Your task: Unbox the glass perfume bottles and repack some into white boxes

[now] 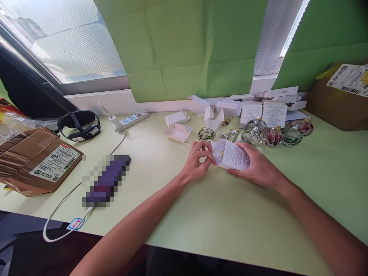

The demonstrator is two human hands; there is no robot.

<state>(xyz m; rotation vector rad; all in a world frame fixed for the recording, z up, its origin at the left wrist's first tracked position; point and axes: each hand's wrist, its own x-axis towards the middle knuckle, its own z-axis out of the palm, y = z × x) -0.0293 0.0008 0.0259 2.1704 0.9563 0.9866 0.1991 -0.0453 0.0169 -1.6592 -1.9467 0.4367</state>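
Note:
A small white printed carton (236, 155) lies tilted in my right hand (255, 165), whose thumb and fingers wrap round its right end. Its left end is unfolded, and a small gold piece (222, 153) shows inside; the rest of the contents is hidden. At that end my left hand (198, 159) pinches a flap (216, 150) of the carton between bent fingers. Just beyond the hands stand several round glass perfume bottles, among them one with red flowers (272, 136) and one with a green pattern (206, 133).
White cartons, some opened (178, 132), line the back of the table by the green curtain (195, 50). On the left are a brown parcel (43, 161), a black headset (79, 125), a power strip (135, 119) and a blurred phone (107, 182) on a cable. A large cardboard box (339, 99) stands back right.

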